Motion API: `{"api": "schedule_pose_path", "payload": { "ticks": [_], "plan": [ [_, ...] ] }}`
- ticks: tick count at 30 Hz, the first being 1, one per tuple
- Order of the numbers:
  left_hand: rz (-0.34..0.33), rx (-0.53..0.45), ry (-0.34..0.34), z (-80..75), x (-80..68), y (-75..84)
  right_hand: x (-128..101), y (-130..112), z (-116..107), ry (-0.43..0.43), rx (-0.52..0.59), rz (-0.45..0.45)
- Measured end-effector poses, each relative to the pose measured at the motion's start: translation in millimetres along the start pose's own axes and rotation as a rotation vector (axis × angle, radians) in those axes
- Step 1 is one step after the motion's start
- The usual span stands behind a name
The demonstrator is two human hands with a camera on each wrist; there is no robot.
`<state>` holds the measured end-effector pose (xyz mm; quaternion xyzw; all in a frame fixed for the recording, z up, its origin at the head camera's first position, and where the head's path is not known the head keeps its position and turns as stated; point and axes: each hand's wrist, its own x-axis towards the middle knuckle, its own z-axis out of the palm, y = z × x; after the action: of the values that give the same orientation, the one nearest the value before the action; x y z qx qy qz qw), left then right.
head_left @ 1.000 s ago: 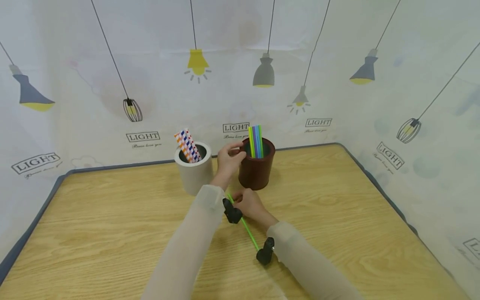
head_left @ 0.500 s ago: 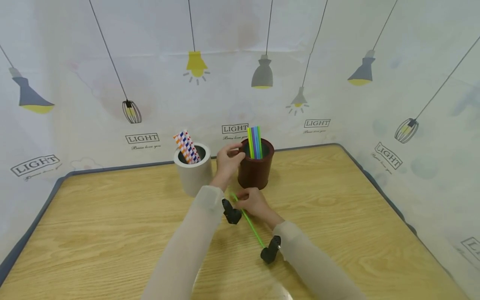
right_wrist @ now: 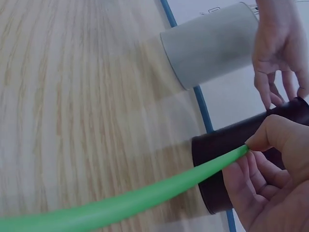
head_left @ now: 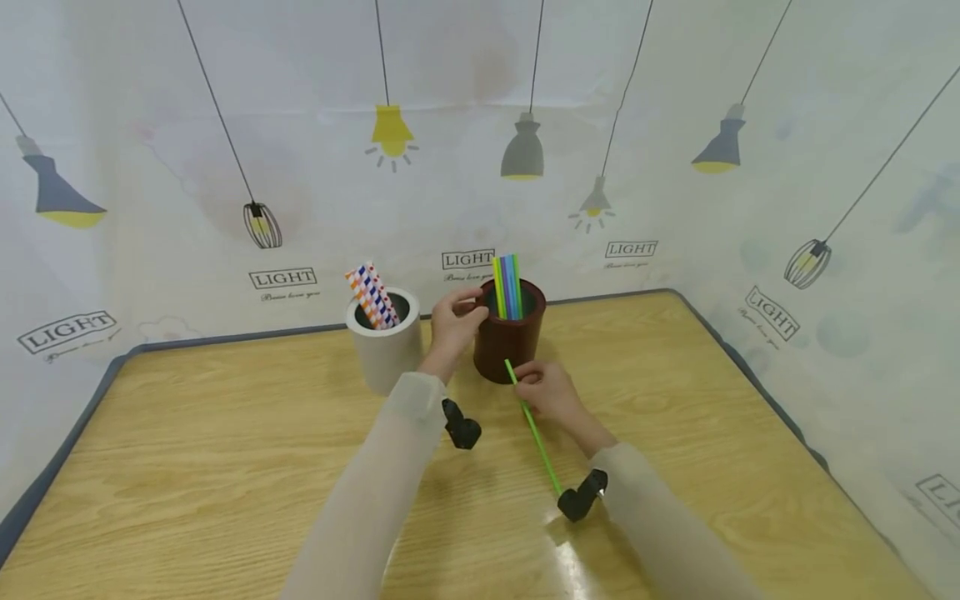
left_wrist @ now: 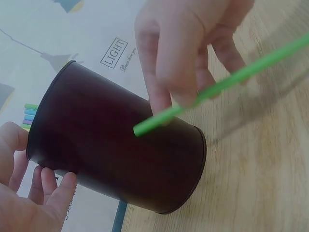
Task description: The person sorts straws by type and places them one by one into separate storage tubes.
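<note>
In the head view, centre frame, the left hand [head_left: 452, 321] curls round the rim of the brown cup [head_left: 508, 346]. The right hand [head_left: 550, 392] pinches a green straw [head_left: 534, 432] just below it. Bare wooden table [head_left: 187, 467] lies open at lower left.

In the left wrist view the straw tip [left_wrist: 140, 129] crosses the cup wall.

In the right wrist view a grey cup [right_wrist: 207, 46] sits at upper centre, near the table's blue edge [right_wrist: 203, 108].

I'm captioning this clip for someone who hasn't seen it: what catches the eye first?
A bright green straw, pinched in the right hand, slants in front of a dark brown cup of plain coloured straws. The left hand grips that cup's rim; a white cup of striped straws stands beside it.
</note>
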<state>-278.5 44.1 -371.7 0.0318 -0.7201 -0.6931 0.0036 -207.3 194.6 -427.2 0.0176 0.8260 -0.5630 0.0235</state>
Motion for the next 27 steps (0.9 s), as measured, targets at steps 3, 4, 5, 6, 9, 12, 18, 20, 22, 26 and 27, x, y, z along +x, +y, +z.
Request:
{"api": "schedule_pose_path", "payload": {
  "ticks": [3,4,5,6,9,12,18,20,22,26,27],
  "plan": [
    [-0.006,0.002,-0.001,-0.4,0.2,-1.0,-3.2,-0.1,-10.2,0.003,0.015,-0.020],
    [-0.006,0.003,0.000,-0.5,0.2,-1.1,-3.8,-0.1,-13.6,0.011,0.016,-0.028],
    [-0.008,0.005,0.000,-0.7,0.2,-1.2,-4.3,-0.2,-17.1,0.019,0.017,-0.034],
    [-0.008,0.005,0.002,-0.8,0.0,-1.1,-4.5,-0.3,-20.6,0.022,0.020,-0.041],
    [-0.008,0.006,0.006,-1.0,-0.2,-0.8,-4.0,-1.0,-31.0,0.034,0.019,-0.060],
    [-0.006,0.006,0.006,-1.1,-0.3,-0.5,-2.3,-3.7,-40.8,0.062,0.034,-0.073],
    [0.003,0.012,-0.012,-0.2,-1.2,0.5,0.8,-21.5,-57.5,0.129,0.109,-0.120],
    [0.003,0.014,-0.012,-0.2,-1.7,0.7,3.7,-29.6,-61.8,0.152,0.137,-0.143],
    [-0.002,0.016,-0.006,-0.4,-1.5,0.4,8.2,-38.1,-65.3,0.167,0.151,-0.166],
    [-0.011,0.013,-0.004,-0.8,-0.9,0.0,19.4,-58.7,-71.4,0.203,0.182,-0.226],
    [-0.010,0.012,-0.007,-0.7,-0.6,-0.1,22.4,-64.7,-72.9,0.213,0.189,-0.242]
  ]
}}
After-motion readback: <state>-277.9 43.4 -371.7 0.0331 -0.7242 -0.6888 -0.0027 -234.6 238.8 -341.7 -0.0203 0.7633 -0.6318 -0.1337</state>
